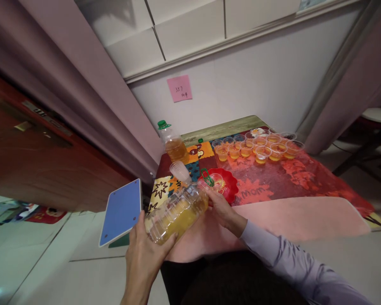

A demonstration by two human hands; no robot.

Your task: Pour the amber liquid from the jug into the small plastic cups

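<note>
A large clear plastic bottle (178, 214) with yellow liquid in it lies tilted on its side in front of me, its neck toward the right. My left hand (147, 250) grips its base end, thumb along the lower side. My right hand (220, 207) is wrapped about the neck end, below a green plastic handle ring (207, 177). Just past the neck sits a red scalloped dish (231, 186) with what looks like a clear cup in it, partly hidden. A stack of clear plastic cups (179, 170) lies behind the bottle.
Several clear cups (263, 156), many with amber liquid, stand on the patterned tablecloth (257, 188). Another bottle with a green top (177, 148) stands at the back left, near a loose green cap (200, 140). A blue board (122, 212) is at the left edge.
</note>
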